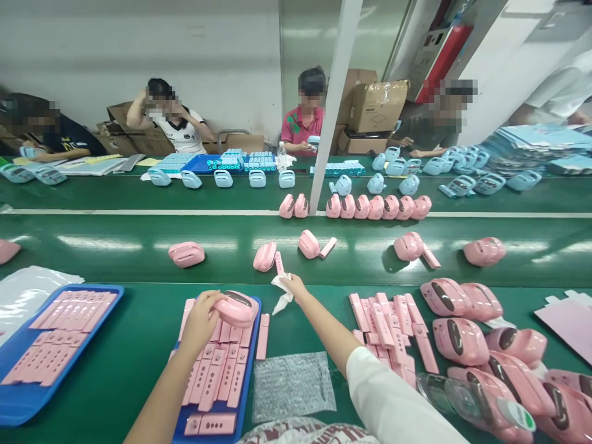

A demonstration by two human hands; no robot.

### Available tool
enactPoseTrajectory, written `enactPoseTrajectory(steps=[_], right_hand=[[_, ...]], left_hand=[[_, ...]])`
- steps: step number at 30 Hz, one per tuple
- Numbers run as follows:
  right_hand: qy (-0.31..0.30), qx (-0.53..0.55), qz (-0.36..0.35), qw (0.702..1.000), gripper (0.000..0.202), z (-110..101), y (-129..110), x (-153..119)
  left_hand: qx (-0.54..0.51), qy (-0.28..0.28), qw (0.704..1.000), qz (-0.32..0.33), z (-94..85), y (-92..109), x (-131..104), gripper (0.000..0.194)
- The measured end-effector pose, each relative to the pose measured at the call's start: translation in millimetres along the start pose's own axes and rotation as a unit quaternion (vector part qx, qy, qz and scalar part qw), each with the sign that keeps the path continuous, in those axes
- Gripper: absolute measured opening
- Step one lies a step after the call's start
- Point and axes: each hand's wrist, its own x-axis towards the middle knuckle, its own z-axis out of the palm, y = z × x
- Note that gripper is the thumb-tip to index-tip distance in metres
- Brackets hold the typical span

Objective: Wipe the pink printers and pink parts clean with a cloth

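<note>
Pink device (237, 308) under left hand (202, 319); right hand (293, 286) holds cloth (282, 295).

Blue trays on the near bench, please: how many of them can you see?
2. One blue tray lies at the far left, filled with pink strips. The other blue tray sits under the left hand, which holds a pink device above it. Others may be out of frame.

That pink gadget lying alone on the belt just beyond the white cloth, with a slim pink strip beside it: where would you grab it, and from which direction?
Probably from above, fingers across the narrow sides of the pink device. It lies low on the green belt with its rounded back up, so the flanks give the best purchase. Come from its left, since the strip lies against its right edge and the right hand with the white cloth is just below.
</note>
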Motion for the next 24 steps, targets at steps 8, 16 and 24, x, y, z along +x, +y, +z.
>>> enactPoseTrajectory(steps=[8,16,24], right_hand=[[-0.035,0.149,-0.086,0.984,0.032,19.6,-32.8,-87.6],[-0.216,-0.103,-0.521,0.819,0.034,14.5,-19.4,-190.6],[-0.115,0.214,-0.199,0.949,0.069,-16.7,-37.9,-195.2]], left_hand=[[-0.192,0.098,0.972,0.097,-20.8,69.5,-19.6,0.019],[-0.251,0.165,0.938,0.173,-26.3,129.3,-26.6,0.025],[-0.238,0.142,0.906,0.319,-45.4,162.0,-41.4,0.039]])
